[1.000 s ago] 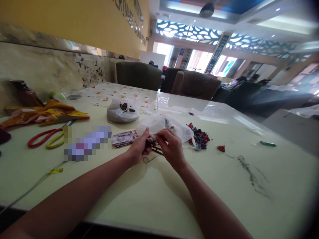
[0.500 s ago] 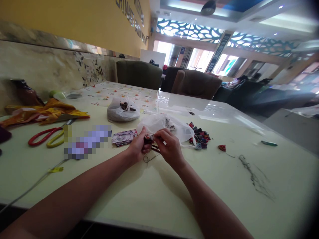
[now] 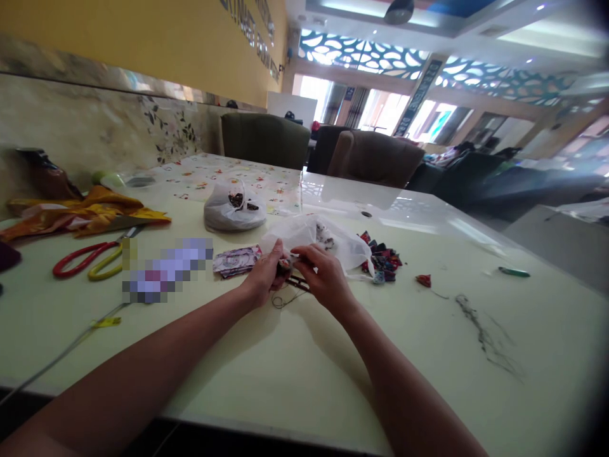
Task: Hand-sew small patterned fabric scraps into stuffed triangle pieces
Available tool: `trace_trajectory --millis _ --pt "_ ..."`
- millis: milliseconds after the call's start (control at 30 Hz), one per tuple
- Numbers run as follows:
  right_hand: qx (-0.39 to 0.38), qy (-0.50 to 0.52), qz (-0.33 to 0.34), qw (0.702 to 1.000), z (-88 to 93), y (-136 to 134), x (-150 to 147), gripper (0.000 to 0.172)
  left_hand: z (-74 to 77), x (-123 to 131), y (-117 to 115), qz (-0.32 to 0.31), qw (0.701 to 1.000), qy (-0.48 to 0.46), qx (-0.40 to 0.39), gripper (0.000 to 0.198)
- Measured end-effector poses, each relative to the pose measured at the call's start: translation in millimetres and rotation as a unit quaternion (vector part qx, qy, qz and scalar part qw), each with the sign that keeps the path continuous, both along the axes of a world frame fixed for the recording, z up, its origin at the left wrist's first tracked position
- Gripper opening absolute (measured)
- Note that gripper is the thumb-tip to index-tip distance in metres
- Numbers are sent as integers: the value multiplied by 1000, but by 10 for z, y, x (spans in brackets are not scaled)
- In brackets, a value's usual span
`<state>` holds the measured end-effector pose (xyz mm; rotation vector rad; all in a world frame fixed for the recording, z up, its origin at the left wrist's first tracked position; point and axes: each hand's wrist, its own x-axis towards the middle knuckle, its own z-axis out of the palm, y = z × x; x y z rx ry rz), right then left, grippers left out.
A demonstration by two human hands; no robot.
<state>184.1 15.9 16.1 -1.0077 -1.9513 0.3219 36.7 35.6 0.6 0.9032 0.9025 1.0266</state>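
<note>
My left hand point(image 3: 264, 274) and my right hand point(image 3: 325, 277) meet over the pale table point(image 3: 295, 362), both pinched on a small patterned fabric piece point(image 3: 285, 263) held between the fingertips. A dark thread point(image 3: 281, 299) loops on the table just below them. Behind the hands lies a crumpled clear plastic bag point(image 3: 328, 241). A pile of small folded fabric pieces point(image 3: 383, 260) sits to the right of it, and flat printed fabric pieces point(image 3: 236, 260) lie to the left.
A knotted plastic bag point(image 3: 234, 211) stands farther back. Red and yellow scissors point(image 3: 90, 260) and orange cloth point(image 3: 85, 212) lie at the left. One red fabric piece point(image 3: 422, 280), a green object point(image 3: 511, 273) and loose thread point(image 3: 485, 336) lie at the right. Chairs point(image 3: 371, 158) stand beyond the table.
Both hands have stayed together on the small fabric piece, fingers shifting slightly. The view has tilted a little; nothing else on the table has moved.
</note>
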Motion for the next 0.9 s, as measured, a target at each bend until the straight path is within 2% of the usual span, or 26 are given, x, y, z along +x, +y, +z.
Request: trace_trajectory --millis 67,167,333,667,900 --pt "-13 -20 8 1000 -13 16 18 19 -10 -3 9 -2 1000 5 -1 49" --pt "-18 -47 13 999 -33 30 33 15 -27 -8 17 -13 1000 16 3 52" --pt "2 -78 -11 997 -38 23 21 14 -41 -18 10 -45 998 35 18 53" --pt "-15 32 -40 999 17 39 59 9 -33 -26 55 -57 997 1 -43 48" --pt "-42 32 21 998 51 5 66 10 -27 -35 63 -17 999 33 -21 49"
